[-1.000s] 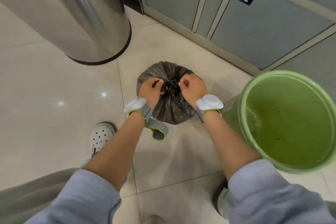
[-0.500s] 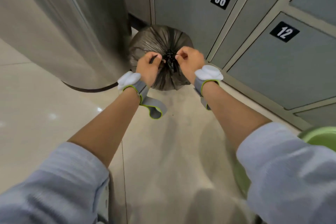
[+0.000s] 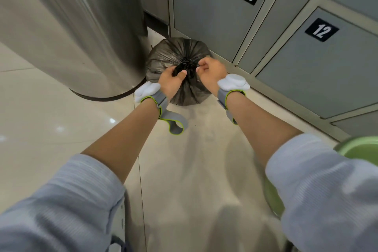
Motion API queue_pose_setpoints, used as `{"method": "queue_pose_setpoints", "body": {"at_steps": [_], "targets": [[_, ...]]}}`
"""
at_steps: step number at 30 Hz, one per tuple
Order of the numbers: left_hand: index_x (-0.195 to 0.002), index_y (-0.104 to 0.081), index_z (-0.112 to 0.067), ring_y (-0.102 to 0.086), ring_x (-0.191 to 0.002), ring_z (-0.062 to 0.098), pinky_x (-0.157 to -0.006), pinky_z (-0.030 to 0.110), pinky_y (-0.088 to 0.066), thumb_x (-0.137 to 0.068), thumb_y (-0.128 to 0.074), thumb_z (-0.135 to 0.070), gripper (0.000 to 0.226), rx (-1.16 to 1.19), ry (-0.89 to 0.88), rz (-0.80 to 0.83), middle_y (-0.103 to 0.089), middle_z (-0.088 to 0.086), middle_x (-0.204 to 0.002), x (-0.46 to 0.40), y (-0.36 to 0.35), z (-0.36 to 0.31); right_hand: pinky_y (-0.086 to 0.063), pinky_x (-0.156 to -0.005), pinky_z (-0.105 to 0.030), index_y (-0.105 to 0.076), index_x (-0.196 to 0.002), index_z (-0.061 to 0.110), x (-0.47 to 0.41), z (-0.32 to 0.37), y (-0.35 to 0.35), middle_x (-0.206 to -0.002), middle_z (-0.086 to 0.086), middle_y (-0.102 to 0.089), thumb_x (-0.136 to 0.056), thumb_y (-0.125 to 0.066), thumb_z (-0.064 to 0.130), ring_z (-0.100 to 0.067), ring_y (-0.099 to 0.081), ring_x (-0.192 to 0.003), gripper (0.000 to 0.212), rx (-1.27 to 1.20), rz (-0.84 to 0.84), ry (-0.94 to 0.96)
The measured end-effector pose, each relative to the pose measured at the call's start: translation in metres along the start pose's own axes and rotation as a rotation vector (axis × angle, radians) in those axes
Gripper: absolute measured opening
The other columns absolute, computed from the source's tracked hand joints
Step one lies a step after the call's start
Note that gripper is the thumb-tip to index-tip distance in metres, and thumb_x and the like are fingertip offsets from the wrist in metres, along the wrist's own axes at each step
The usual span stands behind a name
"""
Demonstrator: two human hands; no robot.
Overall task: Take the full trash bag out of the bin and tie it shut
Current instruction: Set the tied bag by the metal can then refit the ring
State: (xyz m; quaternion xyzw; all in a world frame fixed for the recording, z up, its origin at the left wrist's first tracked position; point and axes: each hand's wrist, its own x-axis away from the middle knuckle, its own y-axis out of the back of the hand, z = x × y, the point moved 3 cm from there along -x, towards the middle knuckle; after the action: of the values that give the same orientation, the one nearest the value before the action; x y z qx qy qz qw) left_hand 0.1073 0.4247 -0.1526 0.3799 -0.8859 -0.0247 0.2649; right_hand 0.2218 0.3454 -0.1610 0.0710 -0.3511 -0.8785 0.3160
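Note:
A full dark grey trash bag [image 3: 173, 55] sits on the tiled floor between a steel cylinder and the lockers, its mouth gathered into a black knot [image 3: 187, 62] on top. My left hand [image 3: 171, 81] is closed around one twisted end of the bag's neck. My right hand [image 3: 210, 72] pinches the other end at the knot with thumb and fingers. Both wrists wear grey bands with white pods. The green bin [image 3: 360, 147] shows only as a rim at the right edge, behind my right sleeve.
A large stainless steel cylinder [image 3: 77, 32] stands at the left, close to the bag. Grey lockers [image 3: 296, 71] numbered 06 and 12 run along the back and right. Glossy beige floor tiles [image 3: 51, 129] spread to the left and toward me.
The bag has moved from the floor near the green bin to the spot by the steel cylinder and lockers. Both hands stayed on its neck; the bin slid mostly out of view.

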Motion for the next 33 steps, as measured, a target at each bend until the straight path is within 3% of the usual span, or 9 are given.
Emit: {"method": "queue_pose_setpoints", "body": {"at_steps": [3, 4, 8, 14, 19, 24, 33], "targets": [[-0.109, -0.057, -0.001, -0.057, -0.113, 0.031, -0.079, 0.021, -0.040, -0.091, -0.055, -0.022, 0.028, -0.122, -0.022, -0.049, -0.063, 0.015, -0.109, 0.019, -0.002, -0.007, -0.042, -0.077, -0.024, -0.065, -0.100, 0.012, 0.024, 0.001, 0.020, -0.085, -0.006, -0.067, -0.082, -0.059, 0.021, -0.027, -0.063, -0.089, 0.021, -0.014, 0.004, -0.037], [-0.115, -0.055, -0.001, -0.055, -0.115, 0.031, -0.078, 0.019, -0.036, -0.090, -0.055, -0.024, 0.033, -0.172, -0.016, -0.054, -0.061, 0.014, -0.109, 0.030, -0.003, -0.011, -0.042, -0.077, -0.024, -0.065, -0.100, 0.012, 0.035, 0.003, 0.031, -0.081, -0.003, -0.063, -0.082, -0.059, 0.022, -0.027, -0.063, -0.089, 0.021, -0.020, 0.001, -0.047], [-0.136, -0.040, -0.003, -0.045, -0.129, 0.031, -0.105, 0.030, -0.035, -0.090, -0.055, -0.027, 0.054, -0.345, -0.100, 0.012, -0.049, 0.017, -0.139, 0.083, -0.010, -0.026, -0.043, -0.077, -0.026, -0.064, -0.101, 0.015, 0.085, 0.012, 0.080, -0.084, -0.001, -0.063, -0.084, -0.055, 0.026, -0.028, -0.062, -0.090, 0.022, 0.019, -0.040, -0.050], [-0.139, -0.037, -0.010, -0.045, -0.126, 0.034, -0.106, 0.041, -0.039, -0.090, -0.048, -0.033, 0.055, -0.860, -0.504, 0.107, -0.046, 0.016, -0.140, 0.175, -0.027, -0.067, -0.046, -0.085, -0.035, -0.055, -0.117, 0.017, 0.174, 0.031, 0.160, -0.117, -0.011, -0.064, -0.088, -0.046, 0.034, -0.034, -0.058, -0.107, 0.035, 0.271, -0.084, -0.047], [-0.138, -0.034, -0.011, -0.041, -0.130, 0.031, -0.106, 0.043, -0.033, -0.091, -0.043, -0.038, 0.055, -1.142, -0.813, 0.108, -0.040, 0.009, -0.146, 0.269, -0.068, -0.106, -0.045, -0.075, -0.038, -0.053, -0.116, 0.012, 0.259, 0.038, 0.235, -0.112, -0.016, -0.063, -0.089, -0.045, 0.037, -0.037, -0.056, -0.106, 0.037, 0.496, -0.253, -0.078], [-0.145, -0.022, -0.017, -0.026, -0.141, 0.026, -0.113, 0.047, -0.021, -0.090, -0.041, -0.045, 0.065, -1.238, -0.987, 0.147, -0.024, 0.005, -0.156, 0.345, -0.116, -0.126, -0.042, -0.080, -0.038, -0.053, -0.111, 0.006, 0.335, 0.023, 0.302, -0.107, -0.016, -0.064, -0.087, -0.045, 0.039, -0.035, -0.055, -0.103, 0.042, 0.591, -0.456, -0.099], [-0.146, -0.017, -0.019, -0.020, -0.144, 0.026, -0.116, 0.053, -0.015, -0.089, -0.041, -0.051, 0.070, -1.209, -1.139, 0.288, -0.018, 0.004, -0.158, 0.455, -0.226, -0.140, -0.041, -0.078, -0.038, -0.051, -0.113, 0.006, 0.459, -0.046, 0.423, -0.110, -0.016, -0.063, -0.089, -0.044, 0.039, -0.035, -0.053, -0.105, 0.042, 0.571, -0.640, -0.382]]}}
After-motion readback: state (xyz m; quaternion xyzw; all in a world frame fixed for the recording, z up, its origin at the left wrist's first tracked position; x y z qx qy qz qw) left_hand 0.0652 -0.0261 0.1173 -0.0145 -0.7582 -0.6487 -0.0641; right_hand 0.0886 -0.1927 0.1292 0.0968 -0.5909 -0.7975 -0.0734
